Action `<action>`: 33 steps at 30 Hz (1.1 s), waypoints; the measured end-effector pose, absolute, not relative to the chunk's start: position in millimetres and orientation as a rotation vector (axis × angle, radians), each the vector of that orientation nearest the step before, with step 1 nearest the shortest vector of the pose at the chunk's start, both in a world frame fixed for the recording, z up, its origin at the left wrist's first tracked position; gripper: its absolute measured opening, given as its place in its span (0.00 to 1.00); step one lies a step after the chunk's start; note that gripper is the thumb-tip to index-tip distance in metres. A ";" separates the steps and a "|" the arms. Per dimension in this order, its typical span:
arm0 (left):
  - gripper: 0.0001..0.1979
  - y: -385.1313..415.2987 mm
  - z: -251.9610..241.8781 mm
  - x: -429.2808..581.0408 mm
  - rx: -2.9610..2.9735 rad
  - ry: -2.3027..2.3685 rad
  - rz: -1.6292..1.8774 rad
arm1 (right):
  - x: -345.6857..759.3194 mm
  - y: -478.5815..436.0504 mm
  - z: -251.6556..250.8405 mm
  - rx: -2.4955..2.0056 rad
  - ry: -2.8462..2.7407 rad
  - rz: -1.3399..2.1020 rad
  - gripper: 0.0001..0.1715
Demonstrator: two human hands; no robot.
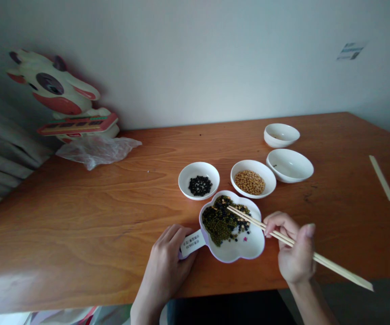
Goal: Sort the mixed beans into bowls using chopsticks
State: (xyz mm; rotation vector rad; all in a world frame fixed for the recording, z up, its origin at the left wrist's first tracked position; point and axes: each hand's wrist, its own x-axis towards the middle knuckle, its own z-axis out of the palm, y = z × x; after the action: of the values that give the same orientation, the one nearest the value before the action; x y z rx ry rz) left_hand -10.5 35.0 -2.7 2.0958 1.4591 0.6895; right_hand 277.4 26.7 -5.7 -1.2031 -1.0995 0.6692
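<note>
My left hand (170, 255) is closed around the labelled handle of a white, purple-rimmed, flower-shaped dish (227, 256). Mixed green, black and tan beans (219, 223) lie in it, mostly toward its left and far side, with a small pink bit near the right. A pair of wooden chopsticks (338, 267) is gripped in my right hand (294, 250); their tips reach into the beans, and whether they pinch one is too small to tell. Just beyond the dish stand a white bowl (184, 183) of black beans and a white bowl (272, 183) of tan beans.
Two more white bowls stand at the back right: the nearer bowl (292, 166) has a few dark specks, the farther bowl (282, 133) a little inside. A chopstick wrapper (383, 179) lies far right. A cow toy (66, 95) and crumpled plastic bag (96, 150) occupy the back left.
</note>
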 end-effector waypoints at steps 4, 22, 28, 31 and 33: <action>0.06 35.4 -2.5 -10.6 2.098 1.461 0.693 | 275.5 28.1 -3.3 -1.206 -1.098 0.675 0.47; 0.07 34.6 0.0 -9.8 2.137 1.471 0.694 | 280.1 22.5 -8.1 -1.270 -1.179 0.661 0.46; 0.07 34.5 1.9 -9.5 2.120 1.470 0.691 | 280.7 21.2 -11.9 -1.298 -1.208 0.676 0.44; 0.06 34.3 1.6 -9.8 2.108 1.468 0.690 | 282.8 20.5 -12.2 -1.285 -1.227 0.666 0.45; 0.06 33.8 1.6 -10.0 2.105 1.470 0.684 | 285.7 19.3 -10.3 -1.267 -1.244 0.654 0.45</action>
State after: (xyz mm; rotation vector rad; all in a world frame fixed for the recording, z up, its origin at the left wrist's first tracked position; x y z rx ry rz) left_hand -10.0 33.8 1.6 2.1051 1.4704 0.6836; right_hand 285.7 19.3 -10.3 -1.2674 -1.2441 0.6537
